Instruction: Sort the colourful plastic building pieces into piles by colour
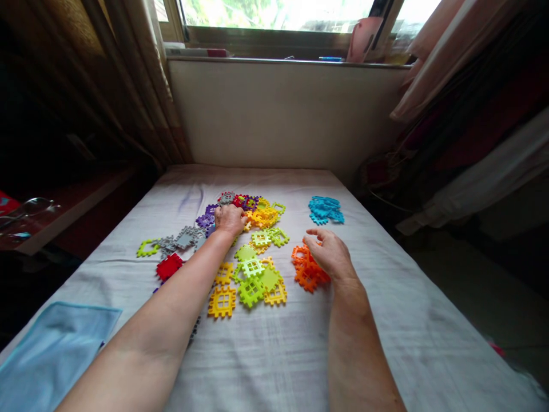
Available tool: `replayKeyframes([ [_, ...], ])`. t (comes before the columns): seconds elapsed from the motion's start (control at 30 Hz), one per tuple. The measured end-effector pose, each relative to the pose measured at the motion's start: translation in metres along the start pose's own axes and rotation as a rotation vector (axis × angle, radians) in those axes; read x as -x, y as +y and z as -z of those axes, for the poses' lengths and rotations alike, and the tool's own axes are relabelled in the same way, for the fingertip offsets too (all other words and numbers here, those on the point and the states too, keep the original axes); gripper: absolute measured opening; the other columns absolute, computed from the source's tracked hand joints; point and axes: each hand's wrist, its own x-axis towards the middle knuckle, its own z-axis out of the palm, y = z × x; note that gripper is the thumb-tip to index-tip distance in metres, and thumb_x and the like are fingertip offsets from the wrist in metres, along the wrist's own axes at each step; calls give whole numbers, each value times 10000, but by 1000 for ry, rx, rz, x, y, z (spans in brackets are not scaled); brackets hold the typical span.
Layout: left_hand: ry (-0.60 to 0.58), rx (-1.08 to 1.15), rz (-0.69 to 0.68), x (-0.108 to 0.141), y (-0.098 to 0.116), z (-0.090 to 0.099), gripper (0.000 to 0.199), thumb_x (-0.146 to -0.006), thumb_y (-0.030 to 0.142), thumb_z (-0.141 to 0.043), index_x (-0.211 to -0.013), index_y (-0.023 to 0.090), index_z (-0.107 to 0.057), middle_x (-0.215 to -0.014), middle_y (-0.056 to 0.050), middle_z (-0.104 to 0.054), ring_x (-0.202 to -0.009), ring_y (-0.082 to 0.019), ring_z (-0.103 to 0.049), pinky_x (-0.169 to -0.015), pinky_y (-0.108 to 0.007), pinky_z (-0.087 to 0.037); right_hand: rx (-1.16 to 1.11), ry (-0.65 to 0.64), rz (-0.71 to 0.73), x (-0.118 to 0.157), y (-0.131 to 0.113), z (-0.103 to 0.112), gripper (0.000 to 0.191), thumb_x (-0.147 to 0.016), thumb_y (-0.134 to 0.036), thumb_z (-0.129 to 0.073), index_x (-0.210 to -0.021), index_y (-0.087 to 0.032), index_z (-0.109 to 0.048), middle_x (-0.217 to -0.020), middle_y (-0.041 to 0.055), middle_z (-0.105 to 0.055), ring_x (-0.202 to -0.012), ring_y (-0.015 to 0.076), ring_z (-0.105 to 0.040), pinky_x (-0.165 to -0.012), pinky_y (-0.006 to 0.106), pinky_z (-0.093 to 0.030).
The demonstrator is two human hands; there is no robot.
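Many toothed plastic tiles in grey, red, purple, yellow and green lie mingled, apparently yet to be separated, across the left and middle of the pale sheet, while an orange pile and, farther back, a blue pile already sit apart. The left hand curls down among the mingled tiles, any hold hidden; the right hand hangs half open over the orange pile, no tile visible in it.
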Motion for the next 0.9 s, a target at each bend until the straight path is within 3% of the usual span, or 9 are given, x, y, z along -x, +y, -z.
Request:
replayKeyframes([
  [0.23, 29, -6, 8, 14, -18, 23, 178, -827, 351, -614, -880, 272, -764, -1025, -73, -746, -1035, -275, -623, -948, -431, -394, -4, -16, 3, 2, -4, 2, 369, -905, -354, -528, -1201, -230, -712, -1259, 83, -692, -1127, 238, -649, -993, 349, -476],
  [0.43, 23, 74, 74, 55, -35, 48, 230, -868, 377, -557, -945, 273, -747, -1072, -61, -745, -1020, -263, -650, -874, -374, -443, -4, -63, 62, 8, -17, 3, 362, -918, -338, -525, -1207, -220, -708, -1268, 76, -697, -1151, 237, -645, -994, 332, -468],
  [0.67, 52, 131, 167, 96, -51, 56, 313, -902, 440, -473, -780, 250, -690, -870, -42, -741, -799, -217, -656, -703, -304, -451, -10, -83, 191, 12, -28, -9, 308, -915, -336, -560, -1156, -237, -725, -1209, 68, -723, -1136, 231, -657, -1005, 339, -476],
  [0.77, 93, 263, 105, 111, -49, 58, 314, -901, 449, -473, -784, 242, -679, -857, -32, -731, -797, -203, -656, -737, -299, -472, -63, -94, 248, 14, -32, -12, 330, -899, -327, -596, -1196, -235, -706, -1231, 78, -713, -1153, 229, -650, -1039, 352, -466],
  [0.9, 101, 519, -89, 133, -27, 53, 321, -908, 476, -487, -801, 236, -671, -850, -18, -730, -828, -183, -664, -802, -287, -501, -258, -216, 397, 24, -44, -17, 499, -852, -339, -665, -1343, -268, -609, -1351, 71, -646, -1166, 216, -638, -997, 343, -502],
])
